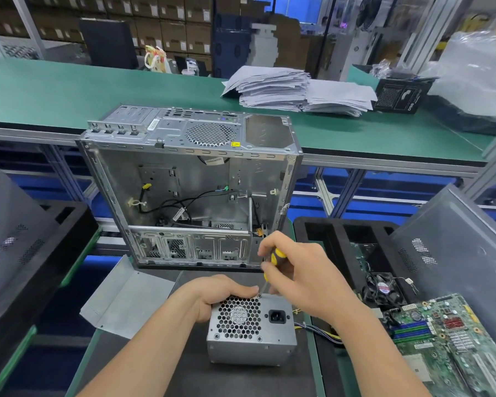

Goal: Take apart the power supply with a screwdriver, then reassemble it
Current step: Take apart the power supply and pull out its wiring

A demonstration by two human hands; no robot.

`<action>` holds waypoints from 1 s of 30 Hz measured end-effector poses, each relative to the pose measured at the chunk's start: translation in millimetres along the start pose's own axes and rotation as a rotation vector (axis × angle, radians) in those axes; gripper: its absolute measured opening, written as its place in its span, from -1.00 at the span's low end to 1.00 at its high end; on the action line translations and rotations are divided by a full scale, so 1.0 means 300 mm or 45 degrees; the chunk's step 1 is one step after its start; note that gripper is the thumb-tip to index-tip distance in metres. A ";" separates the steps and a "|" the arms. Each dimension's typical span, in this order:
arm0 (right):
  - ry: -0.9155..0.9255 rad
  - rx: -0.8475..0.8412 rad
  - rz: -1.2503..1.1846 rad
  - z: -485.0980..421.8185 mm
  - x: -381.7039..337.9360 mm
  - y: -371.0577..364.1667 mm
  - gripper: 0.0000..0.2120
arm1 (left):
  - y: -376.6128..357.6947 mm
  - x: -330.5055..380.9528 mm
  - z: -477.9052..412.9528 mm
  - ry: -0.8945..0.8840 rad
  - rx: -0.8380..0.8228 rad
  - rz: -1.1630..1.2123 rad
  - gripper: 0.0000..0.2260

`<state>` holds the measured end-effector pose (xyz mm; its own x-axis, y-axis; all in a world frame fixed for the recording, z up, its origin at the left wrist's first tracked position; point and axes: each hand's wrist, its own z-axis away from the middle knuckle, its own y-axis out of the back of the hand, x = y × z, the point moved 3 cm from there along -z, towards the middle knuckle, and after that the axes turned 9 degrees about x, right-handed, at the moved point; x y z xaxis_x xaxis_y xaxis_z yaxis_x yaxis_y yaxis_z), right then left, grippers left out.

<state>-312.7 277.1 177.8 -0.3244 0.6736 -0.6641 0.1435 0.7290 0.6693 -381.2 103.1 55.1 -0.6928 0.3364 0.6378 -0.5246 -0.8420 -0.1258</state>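
Two bare forearms fill the near edge of the bench, both hands meeting on a grey power supply (249,333). It sits near centre on a dark mat, its fan grille and socket facing the camera. Behind it stands an open computer case (195,190), gutted but for a few cables. A circuit board (441,336) lies at near right and a loose metal panel (123,299) at near left.

The left hand (221,293) steadies the box, fingers curled over its far top edge. The right hand (298,279) pinches a yellow-and-black screwdriver (274,260) between thumb and fingertips. The tool stands almost upright, handle tipped far and right, its tip on the top corner of the grille face just right of the left fingertips. The screw itself is too small to make out. The next turn likely depends on keeping shaft and screw in line.
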 end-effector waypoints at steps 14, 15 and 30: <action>-0.040 -0.050 0.123 -0.053 -0.009 0.011 -0.72 | 0.009 -0.005 -0.010 0.017 -0.027 -0.016 -0.51; -0.054 0.009 0.182 -0.059 -0.009 0.007 -0.63 | 0.007 -0.004 -0.009 0.017 -0.031 -0.014 -0.51; 0.064 -0.061 0.031 -0.045 -0.010 -0.005 -0.87 | 0.004 -0.006 -0.004 0.000 -0.024 -0.009 -0.55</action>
<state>-324.7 272.4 183.2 -0.3679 0.6830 -0.6310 0.1072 0.7052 0.7008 -381.0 102.1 52.8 -0.6890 0.3425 0.6388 -0.5388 -0.8315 -0.1353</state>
